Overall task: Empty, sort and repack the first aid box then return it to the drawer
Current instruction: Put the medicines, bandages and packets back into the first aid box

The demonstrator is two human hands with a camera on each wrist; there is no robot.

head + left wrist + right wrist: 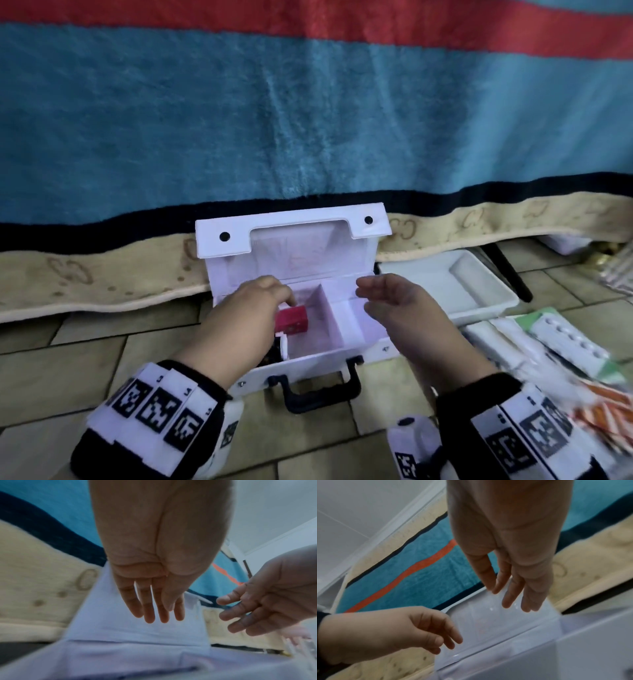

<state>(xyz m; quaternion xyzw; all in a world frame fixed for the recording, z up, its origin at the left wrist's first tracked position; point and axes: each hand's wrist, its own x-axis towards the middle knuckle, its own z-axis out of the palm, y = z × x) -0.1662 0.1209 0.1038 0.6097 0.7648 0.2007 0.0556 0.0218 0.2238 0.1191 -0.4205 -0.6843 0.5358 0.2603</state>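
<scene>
The white first aid box (318,365) stands open on the tiled floor, its lid (291,233) leaning back against the bed. A small red box (293,317) lies in the left compartment beside a white and black item (281,346). My left hand (282,296) hovers just above the red box with straight fingers (149,612), holding nothing. My right hand (368,291) hangs over the empty right compartment, palm turned left, fingers (508,599) relaxed and empty. The box's white inside (496,626) shows under both hands.
A white tray (493,310) sits right of the box. Blister packs and medicine packets (555,346) lie on the floor at the far right. The blue and red blanket (308,120) hangs behind. A black handle (318,394) sticks out from the box's front.
</scene>
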